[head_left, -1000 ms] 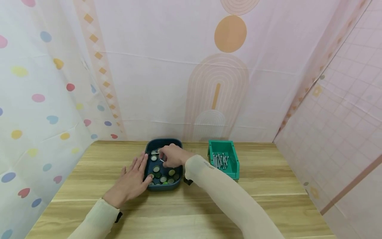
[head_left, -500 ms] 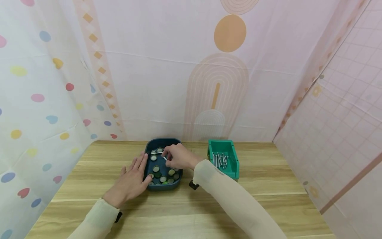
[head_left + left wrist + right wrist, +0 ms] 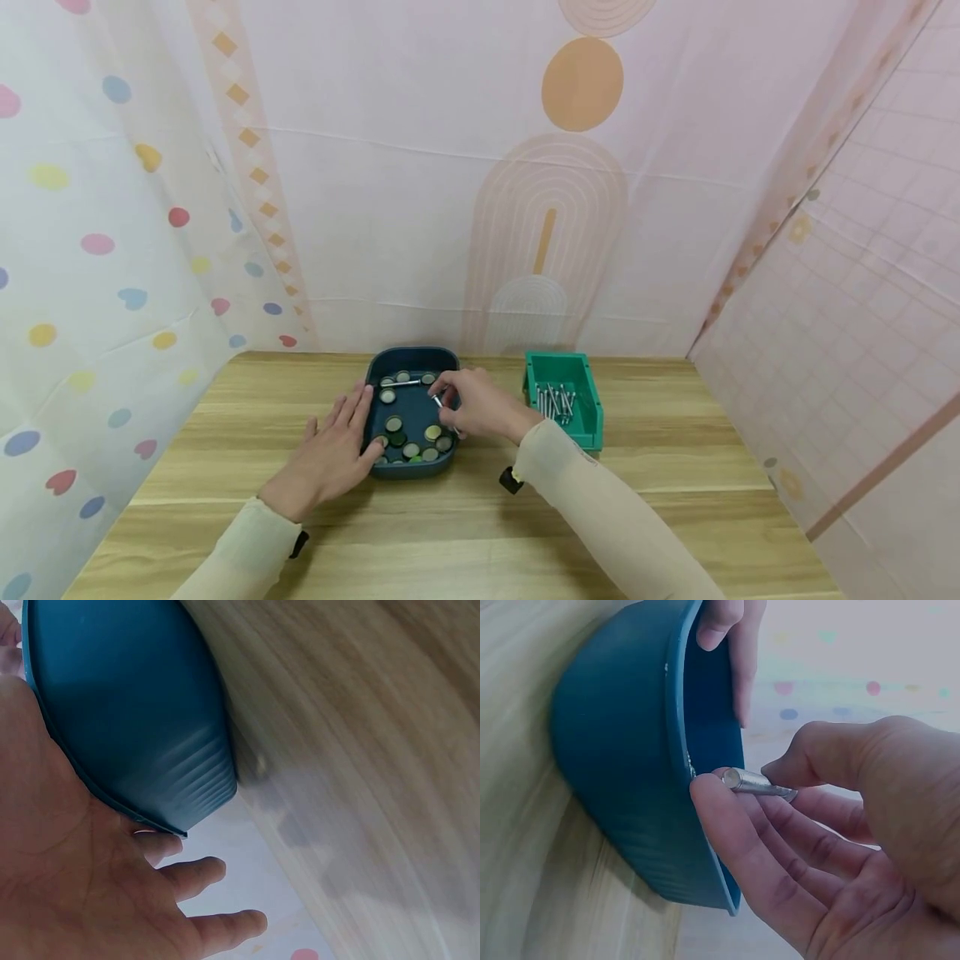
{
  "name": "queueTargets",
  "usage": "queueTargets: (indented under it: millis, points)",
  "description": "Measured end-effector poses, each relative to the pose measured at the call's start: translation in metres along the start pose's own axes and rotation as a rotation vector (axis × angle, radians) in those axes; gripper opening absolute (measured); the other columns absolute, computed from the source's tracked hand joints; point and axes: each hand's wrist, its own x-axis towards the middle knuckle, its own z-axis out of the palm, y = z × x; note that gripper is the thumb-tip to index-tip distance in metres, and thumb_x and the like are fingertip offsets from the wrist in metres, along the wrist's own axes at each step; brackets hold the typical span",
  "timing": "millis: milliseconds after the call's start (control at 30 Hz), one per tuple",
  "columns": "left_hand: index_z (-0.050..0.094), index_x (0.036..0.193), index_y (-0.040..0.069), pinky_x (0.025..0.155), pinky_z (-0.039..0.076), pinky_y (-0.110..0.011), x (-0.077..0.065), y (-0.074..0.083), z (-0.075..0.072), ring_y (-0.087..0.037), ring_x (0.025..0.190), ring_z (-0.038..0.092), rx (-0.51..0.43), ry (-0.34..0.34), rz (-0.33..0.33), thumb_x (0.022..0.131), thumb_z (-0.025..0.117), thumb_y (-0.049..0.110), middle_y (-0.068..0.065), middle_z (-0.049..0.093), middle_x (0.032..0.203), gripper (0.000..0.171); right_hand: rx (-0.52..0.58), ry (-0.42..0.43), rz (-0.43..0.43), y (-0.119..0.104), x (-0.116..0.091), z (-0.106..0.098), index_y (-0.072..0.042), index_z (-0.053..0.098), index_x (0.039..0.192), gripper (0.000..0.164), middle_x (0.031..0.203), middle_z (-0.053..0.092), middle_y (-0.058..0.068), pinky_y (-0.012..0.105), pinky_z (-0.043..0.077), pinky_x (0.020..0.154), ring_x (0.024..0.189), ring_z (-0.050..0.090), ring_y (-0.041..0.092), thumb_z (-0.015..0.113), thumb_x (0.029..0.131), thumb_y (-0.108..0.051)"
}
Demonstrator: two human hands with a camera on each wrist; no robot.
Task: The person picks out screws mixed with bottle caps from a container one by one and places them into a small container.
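Observation:
A dark blue tray (image 3: 411, 471) holds several round metal discs like bottle caps (image 3: 393, 425) and one long silver bolt (image 3: 401, 383) lying near its back. My left hand (image 3: 326, 458) rests along the tray's left rim, fingers straight, thumb over the edge. In the left wrist view, its palm (image 3: 67, 862) lies against the tray wall (image 3: 135, 697). Over the tray's right rim, my right hand (image 3: 480, 406) pinches a silver bolt (image 3: 746, 781) between thumb and fingers. Part of that bolt is hidden by the fingers.
To the right stands a green bin (image 3: 592, 417) with several silver bolts (image 3: 555, 402) in it. Both containers sit near the back of the wooden table (image 3: 420, 533), close to a patterned curtain (image 3: 375, 208).
My right hand has moved right, from over the tray's middle to its right rim, keeping the bolt pinched. More of the tray's back shows now. The left hand stays put.

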Motion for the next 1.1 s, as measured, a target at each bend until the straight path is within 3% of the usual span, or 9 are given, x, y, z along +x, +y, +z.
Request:
queueTargets:
  millis: [267, 533, 1100]
  points:
    - [0.019, 0.186, 0.0, 0.13, 0.025, -0.094, -0.001, 0.002, -0.002, -0.059, 0.177, 0.025, -0.002, -0.002, 0.0, 0.119, 0.058, 0.042, -0.025, 0.016, 0.195, 0.088, 0.064, 0.023, 0.013, 0.011, -0.018, -0.006, -0.009, 0.076, 0.145, 0.032, 0.114, 0.076, 0.007, 0.03, 0.069, 0.066, 0.074, 0.082, 0.024, 0.075, 0.112, -0.006]
    - [0.019, 0.185, 0.0, 0.129, 0.025, -0.095, -0.002, 0.002, -0.003, -0.06, 0.177, 0.025, -0.008, -0.007, 0.004, 0.119, 0.058, 0.043, -0.026, 0.015, 0.195, 0.088, 0.046, 0.057, -0.004, 0.024, -0.035, -0.02, -0.006, 0.076, 0.144, 0.031, 0.113, 0.08, 0.007, 0.031, 0.068, 0.065, 0.072, 0.082, 0.023, 0.074, 0.113, -0.007]
    - [0.018, 0.185, -0.001, 0.13, 0.024, -0.094, -0.002, 0.003, -0.004, -0.06, 0.177, 0.025, -0.007, -0.018, -0.002, 0.119, 0.057, 0.042, -0.025, 0.014, 0.196, 0.088, 0.054, 0.144, 0.037, 0.057, -0.063, -0.05, -0.011, 0.078, 0.141, 0.03, 0.11, 0.081, 0.008, 0.036, 0.072, 0.068, 0.07, 0.082, 0.02, 0.072, 0.113, -0.006]
